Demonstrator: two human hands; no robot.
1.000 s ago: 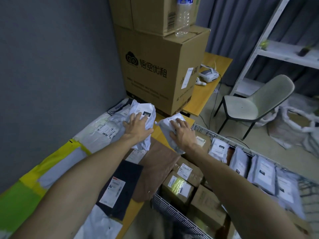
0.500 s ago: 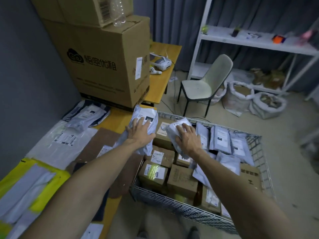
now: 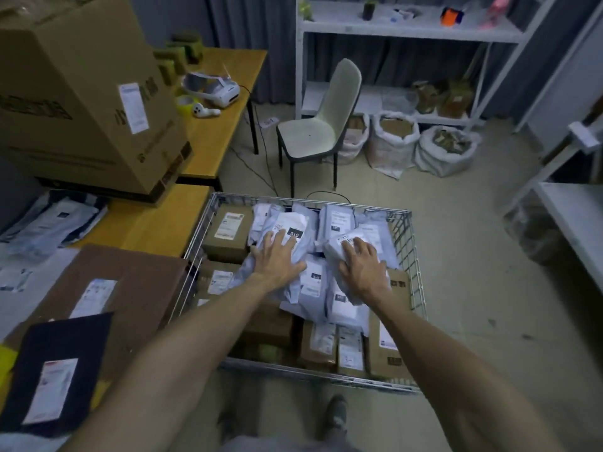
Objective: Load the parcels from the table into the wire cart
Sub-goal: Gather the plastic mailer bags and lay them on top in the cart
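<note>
The wire cart [image 3: 415,256] stands in front of me, filled with cardboard boxes and white mailers. My left hand [image 3: 280,259] lies spread over a large white mailer with a black 010 label [image 3: 295,228] and grips it low over the pile in the cart. My right hand [image 3: 362,265] grips a smaller crumpled white mailer [image 3: 342,241] just to the right, also down on the pile. On the table [image 3: 146,223] at my left lie a flat brown parcel [image 3: 130,282], a black parcel [image 3: 65,340] and several white mailers [image 3: 49,220].
A big cardboard box [image 3: 81,93] stands on the table's far end, beside a white headset [image 3: 212,88]. Behind the cart are a chair [image 3: 323,125], a white shelf rack [image 3: 408,31] and filled sacks [image 3: 447,151]. A white table [image 3: 574,216] is at right.
Both hands lifted their mailers off the table and carried them to the right, down onto the pile in the cart. My view swung right with them.
</note>
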